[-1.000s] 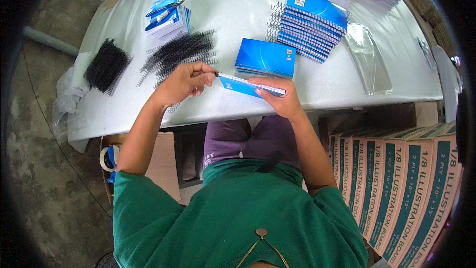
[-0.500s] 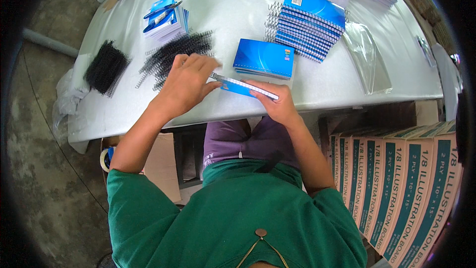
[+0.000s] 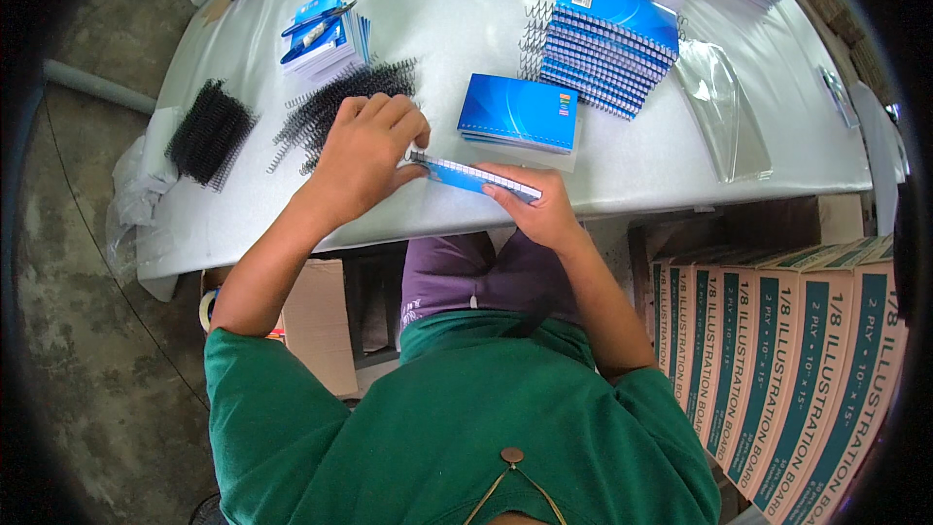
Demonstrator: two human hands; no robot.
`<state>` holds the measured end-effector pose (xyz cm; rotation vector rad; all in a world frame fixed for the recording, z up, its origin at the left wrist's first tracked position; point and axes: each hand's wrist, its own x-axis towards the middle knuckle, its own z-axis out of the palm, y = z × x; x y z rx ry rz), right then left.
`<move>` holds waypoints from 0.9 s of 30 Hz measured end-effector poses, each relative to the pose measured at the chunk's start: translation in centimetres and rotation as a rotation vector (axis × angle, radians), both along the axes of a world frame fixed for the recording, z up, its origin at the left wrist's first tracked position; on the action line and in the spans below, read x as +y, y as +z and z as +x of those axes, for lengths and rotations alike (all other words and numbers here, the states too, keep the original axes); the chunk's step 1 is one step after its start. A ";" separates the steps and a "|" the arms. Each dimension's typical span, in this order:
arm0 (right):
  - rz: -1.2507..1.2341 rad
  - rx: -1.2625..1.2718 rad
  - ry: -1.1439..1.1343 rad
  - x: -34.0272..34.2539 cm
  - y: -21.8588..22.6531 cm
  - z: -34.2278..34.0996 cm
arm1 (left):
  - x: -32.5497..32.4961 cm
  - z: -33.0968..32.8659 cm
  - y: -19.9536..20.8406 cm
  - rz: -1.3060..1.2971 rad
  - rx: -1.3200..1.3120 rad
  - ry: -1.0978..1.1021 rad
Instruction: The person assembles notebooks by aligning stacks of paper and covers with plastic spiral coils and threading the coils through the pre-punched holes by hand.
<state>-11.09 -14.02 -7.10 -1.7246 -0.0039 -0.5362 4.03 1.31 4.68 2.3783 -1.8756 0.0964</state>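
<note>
A thin blue notebook (image 3: 465, 177) is held edge-up over the near side of the table, its white punched edge facing upward. My right hand (image 3: 540, 206) grips its right end, thumb on the near face. At the other end, the fingers and thumb of my left hand (image 3: 371, 148) are closed around a black spiral coil (image 3: 418, 157), which enters the first holes of the notebook's edge. Much of the coil is hidden by those fingers. Just beyond the notebook lies a short stack of unbound blue notebooks (image 3: 517, 109), with a row of holes along the near edge.
Loose black coils (image 3: 335, 102) lie beyond my left hand, with another coil bundle (image 3: 209, 134) farther left. Pens (image 3: 316, 31) rest on a stack of small booklets. Coil-bound notebooks (image 3: 607, 58) are piled at the back right beside a clear plastic sheet (image 3: 724, 117). Cardboard boxes (image 3: 777, 350) stand right of my lap.
The notebook's left end has dropped slightly, and my left fingers have shifted from a blurred, outstretched position to curl at the coil. My right hand keeps its hold.
</note>
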 end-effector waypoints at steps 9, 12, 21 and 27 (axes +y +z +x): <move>-0.138 -0.098 -0.086 1.0 -0.5 0.1 | 0.5 -0.9 -4.0 -0.270 -0.252 0.047; -0.094 -0.105 -0.130 1.7 -1.0 0.0 | 3.7 -2.5 -12.9 -0.253 -0.314 0.037; -0.327 -0.231 -0.116 3.4 -0.9 -0.1 | 5.0 -3.1 -17.4 -0.435 -0.108 0.073; -0.385 -0.238 -0.057 2.9 -0.8 -0.4 | 2.6 -2.8 -11.9 -0.692 -0.272 0.046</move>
